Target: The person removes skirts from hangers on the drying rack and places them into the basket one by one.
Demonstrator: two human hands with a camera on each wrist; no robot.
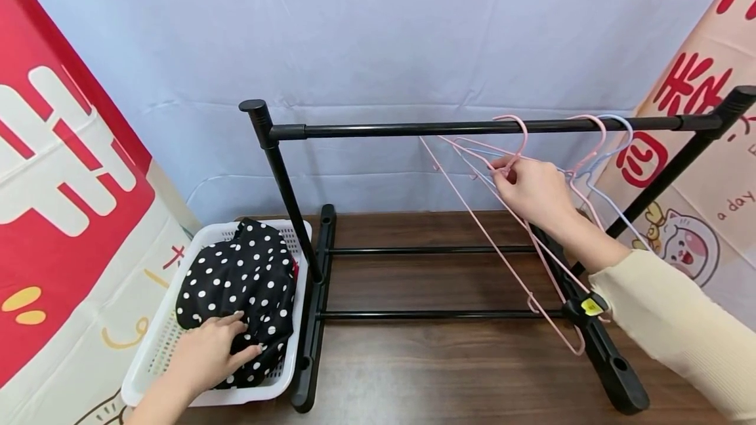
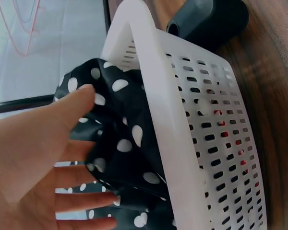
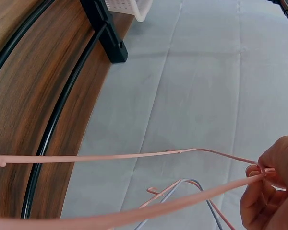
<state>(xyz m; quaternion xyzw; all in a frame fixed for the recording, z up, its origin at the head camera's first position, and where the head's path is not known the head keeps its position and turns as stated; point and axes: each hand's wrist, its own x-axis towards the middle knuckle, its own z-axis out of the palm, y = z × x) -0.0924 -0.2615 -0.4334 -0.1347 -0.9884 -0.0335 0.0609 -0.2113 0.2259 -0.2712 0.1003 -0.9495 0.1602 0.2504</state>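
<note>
My right hand (image 1: 534, 192) pinches a pink hanger (image 1: 520, 143) just below its hook, and that hook passes over the rack's top bar. In the right wrist view the thumb and fingers close around the hanger's neck, its two arms spreading away. At the left, my left hand (image 1: 207, 353) lies over a black cloth with white dots (image 1: 245, 274) that is heaped in a white basket (image 1: 207, 399). From the left wrist view, the left fingers (image 2: 81, 201) are spread and mostly straight against the dotted cloth (image 2: 125, 124).
A black clothes rack (image 1: 413, 129) stands on the wooden table (image 1: 413, 372), right beside the basket. Another pink hanger (image 1: 599, 133) and a blue hanger (image 1: 627, 143) hang at the bar's right end. Something red shows through the basket's holes. Printed cloths flank both sides.
</note>
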